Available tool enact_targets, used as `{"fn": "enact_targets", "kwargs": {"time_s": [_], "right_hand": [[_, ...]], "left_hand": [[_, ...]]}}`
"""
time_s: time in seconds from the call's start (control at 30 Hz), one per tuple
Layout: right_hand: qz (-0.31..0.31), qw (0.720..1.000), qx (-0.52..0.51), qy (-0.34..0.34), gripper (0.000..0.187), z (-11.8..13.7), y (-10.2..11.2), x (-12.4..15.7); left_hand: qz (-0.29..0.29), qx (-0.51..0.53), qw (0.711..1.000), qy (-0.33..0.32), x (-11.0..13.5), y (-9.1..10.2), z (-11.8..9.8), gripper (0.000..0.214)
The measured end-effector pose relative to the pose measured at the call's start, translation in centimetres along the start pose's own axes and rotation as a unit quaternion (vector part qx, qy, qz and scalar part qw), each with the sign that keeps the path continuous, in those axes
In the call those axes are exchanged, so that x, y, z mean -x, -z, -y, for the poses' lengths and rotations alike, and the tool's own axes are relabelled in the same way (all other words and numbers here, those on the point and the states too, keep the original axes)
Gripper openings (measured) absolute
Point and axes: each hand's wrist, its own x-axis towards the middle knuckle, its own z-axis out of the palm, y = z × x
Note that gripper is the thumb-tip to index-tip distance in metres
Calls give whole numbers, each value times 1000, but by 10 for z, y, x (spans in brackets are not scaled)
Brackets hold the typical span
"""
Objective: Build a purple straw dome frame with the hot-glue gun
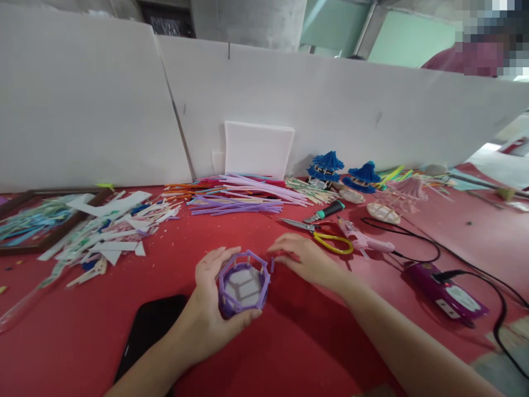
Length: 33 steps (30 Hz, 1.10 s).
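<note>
My left hand (210, 309) is wrapped around a small many-sided purple frame (223, 275), thumb along the near side and fingers on the far left. The frame is built of short purple strips on small pale posts, with a pale grey panel inside. Just to its right, my right hand (303, 259) pinches a short purple strip (272, 265) at the fingertips, close to the frame's right edge. Whether that strip touches the frame, I cannot tell. Behind lies a pile of long purple strips (235, 206).
Beyond my right hand lie yellow-handled scissors (333, 242), a utility knife (326, 211) and a pink glue gun (363, 237), corded. A purple power strip (448, 292) sits right. Blue-roofed models (326, 168) stand behind. Paper scraps (111, 231) spread left; a black phone (151, 331) lies near my left forearm.
</note>
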Motion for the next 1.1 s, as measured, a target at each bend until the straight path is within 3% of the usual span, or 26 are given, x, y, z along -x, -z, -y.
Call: {"fn": "enact_targets", "kwargs": {"time_s": [0.13,0.23,0.33,0.4,0.5,0.6,0.67,0.8,0.9,1.1], "right_hand": [[65,995,64,33,29,-11,-4,2],[62,995,76,25,12,-13,-11,1],[32,997,72,14,16,-8,-16,-1],[0,998,64,3,17,3,-15,-1],[-53,998,25,20,15,33,-10,0],[-64,990,-66,105,11,67,-7,2],[-62,983,-107,133,12,84,-9,4],[-66,981,-127,132,13,91,-17,7],[-71,984,-82,139,13,87,-22,12],[-121,978,38,164,17,90,-34,18]], "left_hand": [[-24,23,999,3,0,-3,3,89],[-13,54,998,-2,-1,-3,3,101],[-2,83,996,-17,-1,0,1,107],[-21,102,994,-26,-2,4,0,95],[-62,66,995,-29,-7,13,-8,54],[-98,-16,991,-94,-12,25,-24,28],[-120,-13,982,-147,-15,33,-35,12],[-118,-7,974,-193,-15,44,-47,14],[-106,-29,976,-186,-11,46,-42,12],[-68,-82,990,-93,-3,44,-38,19]]}}
